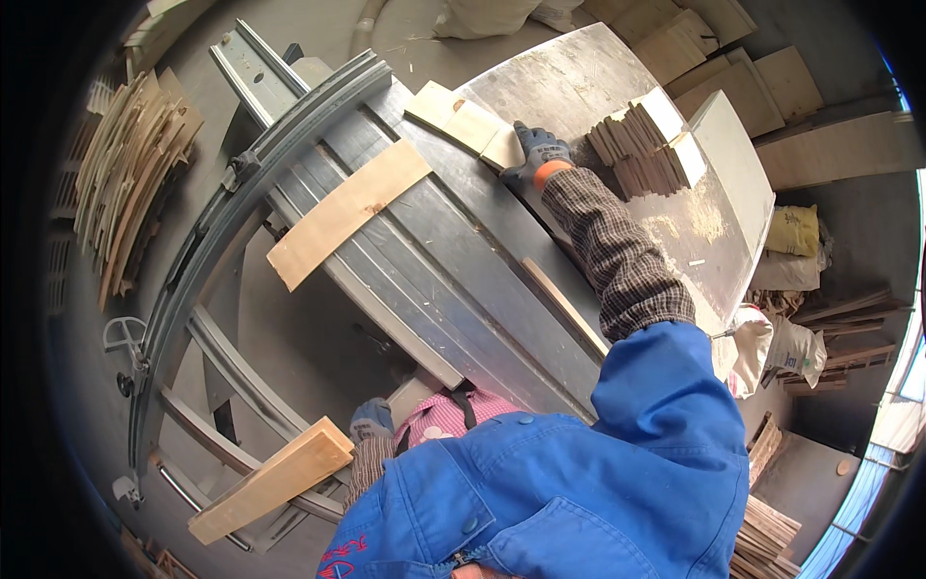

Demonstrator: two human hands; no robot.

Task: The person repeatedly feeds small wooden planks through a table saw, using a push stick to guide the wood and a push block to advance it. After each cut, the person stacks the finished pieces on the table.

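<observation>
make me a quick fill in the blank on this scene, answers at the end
The grey-gloved hand at the end of the pale, flat wooden board is the person's ____ hand. Its glove has a wrist cuff coloured ____. The person's cloth work jacket is coloured ____. The stack of thin brown wooden strips lies on the metal surface, ____ of that hand.

Missing words: right; orange; blue; to the right

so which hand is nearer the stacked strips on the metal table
Right. The right hand is just left of the strips; the left hand is much farther off, toward the picture's lower left.
</observation>
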